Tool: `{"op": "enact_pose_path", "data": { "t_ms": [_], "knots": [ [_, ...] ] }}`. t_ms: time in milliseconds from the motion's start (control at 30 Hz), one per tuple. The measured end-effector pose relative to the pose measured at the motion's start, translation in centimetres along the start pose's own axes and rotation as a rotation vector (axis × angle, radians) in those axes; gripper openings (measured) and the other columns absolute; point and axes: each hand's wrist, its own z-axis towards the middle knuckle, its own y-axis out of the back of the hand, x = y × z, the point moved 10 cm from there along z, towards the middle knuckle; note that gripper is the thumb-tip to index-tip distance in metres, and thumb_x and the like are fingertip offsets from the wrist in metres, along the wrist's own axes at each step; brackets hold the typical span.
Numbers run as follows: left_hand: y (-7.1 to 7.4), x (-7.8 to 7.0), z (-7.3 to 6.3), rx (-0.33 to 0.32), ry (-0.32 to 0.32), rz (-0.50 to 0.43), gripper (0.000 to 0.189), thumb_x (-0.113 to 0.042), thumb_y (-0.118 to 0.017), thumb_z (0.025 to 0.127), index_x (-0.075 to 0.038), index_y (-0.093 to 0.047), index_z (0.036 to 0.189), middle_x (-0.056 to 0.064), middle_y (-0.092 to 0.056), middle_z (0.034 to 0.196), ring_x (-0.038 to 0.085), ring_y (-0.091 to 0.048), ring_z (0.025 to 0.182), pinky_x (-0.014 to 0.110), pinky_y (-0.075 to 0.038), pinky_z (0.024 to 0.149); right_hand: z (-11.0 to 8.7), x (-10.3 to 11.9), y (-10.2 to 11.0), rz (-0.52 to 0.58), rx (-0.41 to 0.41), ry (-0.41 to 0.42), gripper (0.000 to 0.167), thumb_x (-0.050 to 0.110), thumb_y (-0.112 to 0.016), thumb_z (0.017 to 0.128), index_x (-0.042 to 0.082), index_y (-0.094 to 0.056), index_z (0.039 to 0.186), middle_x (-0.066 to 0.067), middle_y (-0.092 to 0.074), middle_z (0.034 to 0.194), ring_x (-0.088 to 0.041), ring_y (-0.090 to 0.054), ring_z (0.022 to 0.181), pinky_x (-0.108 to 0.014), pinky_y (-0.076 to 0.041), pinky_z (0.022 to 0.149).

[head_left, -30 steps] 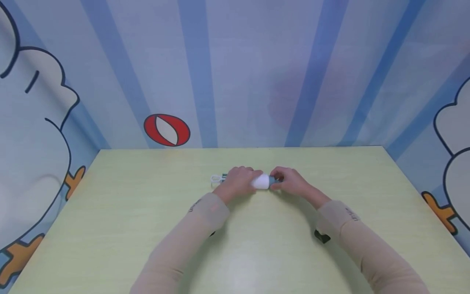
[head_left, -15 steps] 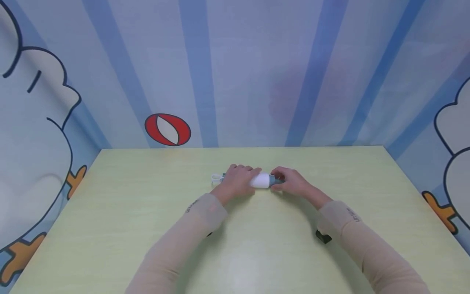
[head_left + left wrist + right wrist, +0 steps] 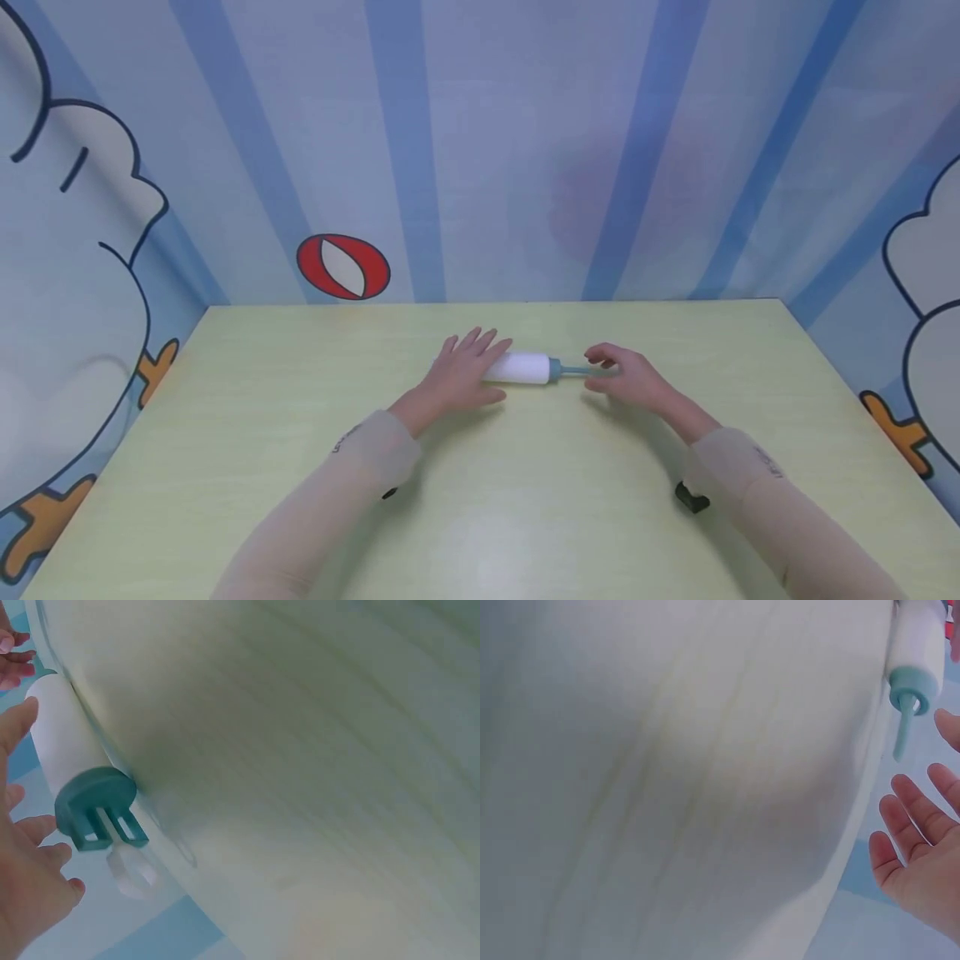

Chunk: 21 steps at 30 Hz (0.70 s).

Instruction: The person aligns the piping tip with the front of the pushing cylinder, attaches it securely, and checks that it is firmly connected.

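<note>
A white cylinder with teal ends lies sideways near the back of the table; its exact kind cannot be told. From its right end a thin teal rod sticks out. The left wrist view shows a pronged teal cap and a white loop at the other end. My left hand, fingers spread, is over that left end and hides it in the head view; the left wrist view puts the fingers beside it. Near the rod's tip is my right hand, fingers loosely bent and holding nothing.
The pale yellow-green table ends at a blue striped backdrop printed with cartoon figures and a red and white oval. A dark wrist device shows under the right sleeve.
Both hands have released the cylinder and drawn apart, the left one leftward with fingers spreading, the right one rightward. The thin rod now shows; the cylinder stays lying about where it was.
</note>
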Motion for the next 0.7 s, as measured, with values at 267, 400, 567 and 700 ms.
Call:
{"op": "enact_pose_path", "data": {
  "t_ms": [267,400,567,700],
  "knots": [
    [0.3,1.9,-2.2,-0.003,0.024,-0.037,0.073,-0.046,-0.057,0.081,-0.021,-0.024,0.141,0.007,-0.022,0.146,0.027,-0.015,0.136,0.051,-0.014,0.106,-1.4,-0.5,1.4,-0.001,-0.024,0.017,0.043,0.021,-0.059,0.084,-0.002,-0.048,0.119,-0.022,-0.053,0.116,-0.036,-0.048,0.107,-0.049,-0.040,0.087],
    [0.5,3.1,-3.4,-0.004,0.041,-0.025,0.070,-0.046,-0.055,0.082,-0.021,-0.024,0.140,0.007,-0.022,0.146,0.027,-0.015,0.136,0.052,-0.013,0.106,-2.4,-0.3,1.9,-0.045,-0.022,0.017,0.043,0.022,-0.057,0.085,-0.002,-0.049,0.120,-0.021,-0.053,0.117,-0.037,-0.047,0.108,-0.052,-0.038,0.087],
    [1.3,5.4,-5.3,-0.042,0.099,-0.002,0.068,-0.045,-0.052,0.084,-0.020,-0.024,0.141,0.007,-0.022,0.147,0.028,-0.016,0.135,0.052,-0.014,0.106,-3.5,-0.4,3.7,-0.120,-0.062,0.009,0.044,0.025,-0.055,0.087,-0.001,-0.048,0.121,-0.020,-0.051,0.120,-0.037,-0.045,0.110,-0.052,-0.038,0.087],
    [2.2,7.7,-6.9,-0.071,0.146,0.018,0.067,-0.045,-0.050,0.085,-0.018,-0.024,0.140,0.010,-0.022,0.146,0.031,-0.016,0.135,0.055,-0.014,0.105,-4.2,-0.8,5.3,-0.196,-0.104,0.002,0.046,0.029,-0.054,0.087,-0.001,-0.049,0.121,-0.021,-0.050,0.121,-0.038,-0.044,0.110,-0.052,-0.036,0.088]
  ]
}}
